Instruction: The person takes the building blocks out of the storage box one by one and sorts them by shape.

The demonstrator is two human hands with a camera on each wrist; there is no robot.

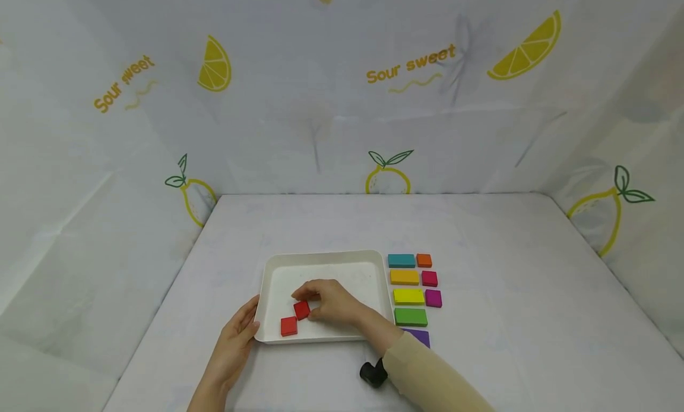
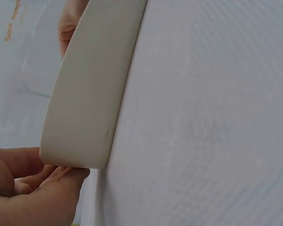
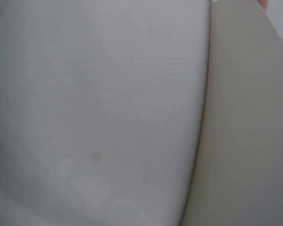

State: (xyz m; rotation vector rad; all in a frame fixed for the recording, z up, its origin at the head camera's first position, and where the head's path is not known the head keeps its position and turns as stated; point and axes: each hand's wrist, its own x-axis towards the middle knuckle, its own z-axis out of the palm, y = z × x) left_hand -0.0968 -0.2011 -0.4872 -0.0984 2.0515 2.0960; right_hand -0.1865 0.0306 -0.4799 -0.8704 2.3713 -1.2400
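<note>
In the head view, a white tray (image 1: pixel 327 257) lies on the table with two red square blocks in it. My right hand (image 1: pixel 333 305) reaches over the tray and pinches one red block (image 1: pixel 301 310) between thumb and fingers; this block sits turned at an angle. The second red block (image 1: pixel 289 326) lies just below and left of it, near the tray's front wall. My left hand (image 1: pixel 237 335) holds the tray's left edge, its fingers against the outer wall in the left wrist view. The right wrist view shows the tray's outer wall (image 3: pixel 245 117) but not the pinch.
Right of the tray stand two columns of coloured blocks: longer ones in teal (image 1: pixel 401 260), orange-yellow, yellow, green (image 1: pixel 411 317) and purple, and smaller ones in orange (image 1: pixel 424 260), crimson and magenta. A black object (image 1: pixel 372 374) lies by the right sleeve (image 1: pixel 433 370).
</note>
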